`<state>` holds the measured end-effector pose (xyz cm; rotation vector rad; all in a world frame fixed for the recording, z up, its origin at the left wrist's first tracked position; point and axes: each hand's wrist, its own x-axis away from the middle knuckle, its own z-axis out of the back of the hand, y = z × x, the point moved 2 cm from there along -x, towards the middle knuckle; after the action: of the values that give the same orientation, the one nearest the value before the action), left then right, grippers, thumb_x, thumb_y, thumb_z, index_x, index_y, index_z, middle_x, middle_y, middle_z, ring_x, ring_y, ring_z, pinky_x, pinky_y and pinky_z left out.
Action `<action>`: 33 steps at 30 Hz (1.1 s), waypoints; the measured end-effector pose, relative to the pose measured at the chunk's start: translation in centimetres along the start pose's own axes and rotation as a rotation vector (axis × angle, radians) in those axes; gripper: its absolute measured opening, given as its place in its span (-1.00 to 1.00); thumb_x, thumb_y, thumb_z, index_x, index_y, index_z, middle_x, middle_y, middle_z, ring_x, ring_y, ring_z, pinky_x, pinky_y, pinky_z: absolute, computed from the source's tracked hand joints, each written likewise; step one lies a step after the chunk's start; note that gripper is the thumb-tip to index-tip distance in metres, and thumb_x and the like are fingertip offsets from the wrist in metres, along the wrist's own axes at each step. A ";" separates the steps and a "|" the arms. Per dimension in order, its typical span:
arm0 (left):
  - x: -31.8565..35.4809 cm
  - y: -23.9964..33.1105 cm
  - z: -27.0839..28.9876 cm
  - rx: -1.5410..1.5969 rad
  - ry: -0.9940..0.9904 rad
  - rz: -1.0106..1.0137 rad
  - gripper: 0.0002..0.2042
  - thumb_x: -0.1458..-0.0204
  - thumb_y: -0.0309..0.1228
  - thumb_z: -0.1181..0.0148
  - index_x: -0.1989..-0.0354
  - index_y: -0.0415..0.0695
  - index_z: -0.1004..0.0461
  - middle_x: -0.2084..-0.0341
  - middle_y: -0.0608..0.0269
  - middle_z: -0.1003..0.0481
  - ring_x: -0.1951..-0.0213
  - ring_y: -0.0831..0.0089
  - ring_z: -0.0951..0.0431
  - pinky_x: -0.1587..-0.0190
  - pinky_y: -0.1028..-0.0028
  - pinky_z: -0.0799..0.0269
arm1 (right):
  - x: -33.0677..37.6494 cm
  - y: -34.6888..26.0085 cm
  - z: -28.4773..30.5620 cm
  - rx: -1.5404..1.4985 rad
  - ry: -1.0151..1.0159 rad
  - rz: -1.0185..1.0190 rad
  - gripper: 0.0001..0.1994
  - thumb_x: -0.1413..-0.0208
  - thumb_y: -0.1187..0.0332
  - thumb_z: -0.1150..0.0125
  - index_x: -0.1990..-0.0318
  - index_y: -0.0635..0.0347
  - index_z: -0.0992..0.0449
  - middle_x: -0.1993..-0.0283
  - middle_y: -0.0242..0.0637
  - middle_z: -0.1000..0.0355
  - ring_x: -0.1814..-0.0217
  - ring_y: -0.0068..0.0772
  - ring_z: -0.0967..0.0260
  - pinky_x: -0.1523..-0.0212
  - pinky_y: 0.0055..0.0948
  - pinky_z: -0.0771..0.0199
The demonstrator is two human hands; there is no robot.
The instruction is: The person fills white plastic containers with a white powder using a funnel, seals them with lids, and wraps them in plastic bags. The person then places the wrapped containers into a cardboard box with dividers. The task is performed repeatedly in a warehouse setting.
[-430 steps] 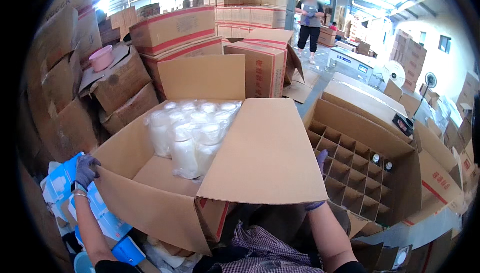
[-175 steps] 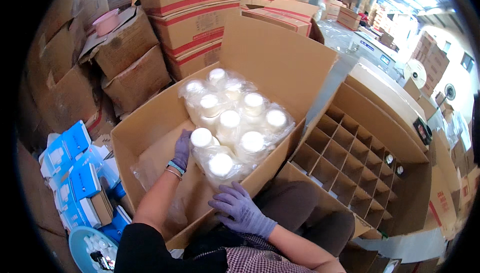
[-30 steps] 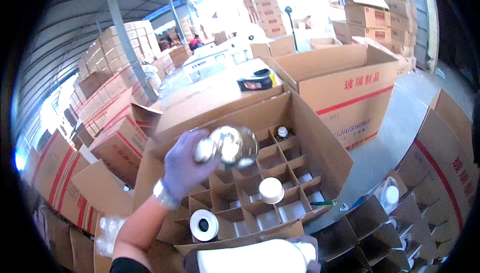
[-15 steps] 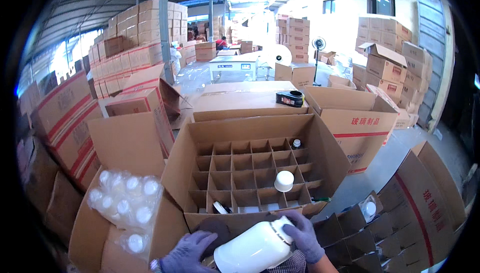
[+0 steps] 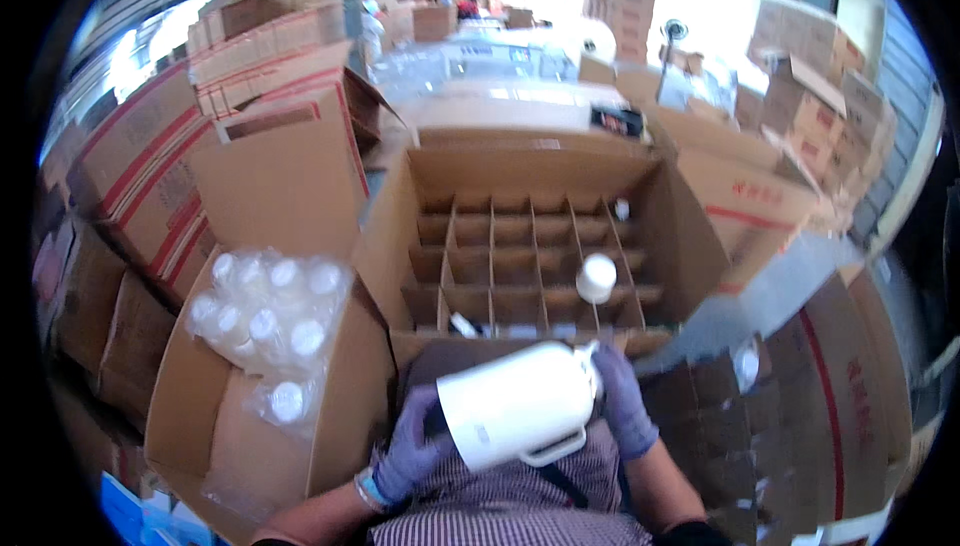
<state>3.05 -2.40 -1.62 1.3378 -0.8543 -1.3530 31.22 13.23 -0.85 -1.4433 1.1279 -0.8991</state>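
Lying on its side in front of me is a white jug [image 5: 515,406] with a loop handle [image 5: 555,449] on its near side. My right hand [image 5: 625,401] is closed round its neck end at the right. At the base end my left hand [image 5: 415,446] grips the jug, some fingers hidden behind it. Both hands wear purple gloves. Just beyond the jug stands an open carton [image 5: 540,168] with cardboard dividers. A white-capped bottle [image 5: 597,279] rises from one compartment near its right side, and a smaller white cap [image 5: 622,210] shows at the back right. A small black-and-white item [image 5: 463,325] sits at the front left.
At left, an open carton [image 5: 335,426] holds several bagged white-capped bottles [image 5: 285,331]. Another divided carton [image 5: 850,386] stands at right. Behind the middle carton lie a closed box and a black tape dispenser [image 5: 615,121]. Stacked cartons [image 5: 140,161] line the left.
The jug has rolled so its handle now shows, and it lies more level. Both hands stay on it. My view has tilted downward, showing more of my forearms and checked clothing.
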 end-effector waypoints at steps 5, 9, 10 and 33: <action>-3.2 1.9 1.8 0.072 -0.171 0.146 -0.44 -0.28 -0.41 -0.12 -0.43 -0.12 -0.11 -0.30 0.05 -0.31 -0.26 0.24 -0.41 -0.30 0.22 -0.37 | 4.1 -9.6 -5.1 0.359 0.014 0.592 -0.45 0.04 0.24 -0.40 -0.13 0.19 -0.42 -0.04 -0.15 -0.43 -0.04 -0.22 -0.40 -0.09 -0.21 -0.44; -2.4 -1.7 1.6 0.382 -0.449 0.241 -0.29 -0.17 -0.33 -0.30 -0.47 -0.05 -0.10 -0.38 0.12 -0.23 -0.40 0.28 -0.22 -0.44 0.25 -0.10 | 5.7 -12.6 -8.6 0.535 -0.290 0.943 -0.37 0.19 0.09 -0.50 -0.11 0.05 -0.50 -0.03 -0.18 -0.45 -0.03 -0.07 -0.42 -0.07 -0.13 -0.42; -1.9 2.3 0.4 0.300 -0.473 0.370 -0.29 -0.27 -0.26 -0.15 -0.52 0.00 0.09 -0.45 0.12 -0.10 -0.44 0.27 -0.13 -0.44 0.26 -0.10 | 6.0 -12.3 -9.3 0.543 -0.333 0.929 -0.38 0.19 0.06 -0.50 -0.10 0.03 -0.52 -0.02 -0.20 -0.46 -0.05 -0.07 -0.42 -0.07 -0.12 -0.41; 0.2 2.2 -0.1 0.050 -0.122 0.121 -0.23 -0.15 -0.25 -0.32 -0.47 -0.10 -0.02 -0.38 0.10 -0.23 -0.39 0.28 -0.22 -0.45 0.25 -0.07 | 5.7 -10.6 -8.8 0.262 -0.148 0.831 -0.30 0.22 0.01 -0.61 -0.08 0.14 -0.50 -0.01 -0.17 -0.50 -0.04 -0.18 -0.45 -0.08 -0.20 -0.44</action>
<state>3.52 -3.07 0.43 1.2306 -1.0412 -1.3365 26.37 5.39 10.86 -0.6947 1.2827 -0.3200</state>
